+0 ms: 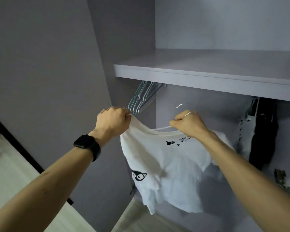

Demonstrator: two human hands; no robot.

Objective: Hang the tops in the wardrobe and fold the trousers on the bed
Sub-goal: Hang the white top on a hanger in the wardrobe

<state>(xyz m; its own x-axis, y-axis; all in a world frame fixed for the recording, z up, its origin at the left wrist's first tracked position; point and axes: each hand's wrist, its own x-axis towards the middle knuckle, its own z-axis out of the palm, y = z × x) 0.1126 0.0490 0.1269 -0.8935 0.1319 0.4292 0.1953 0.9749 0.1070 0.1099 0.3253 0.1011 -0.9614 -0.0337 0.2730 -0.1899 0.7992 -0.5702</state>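
Tee (166,164) hangs between and below the hands. The left hand (113,120) pinches its shoulder; right hand (187,123) fisted round hanger (162,127) at collar. Spare hangers (141,97) just above left hand.

Showing white T-shirt (171,164) with black animal-face print (139,175), white wire hanger (162,128), teal-and-white spare hangers (141,97) at 11 o'clock, black garment (263,136) at 3 o'clock.
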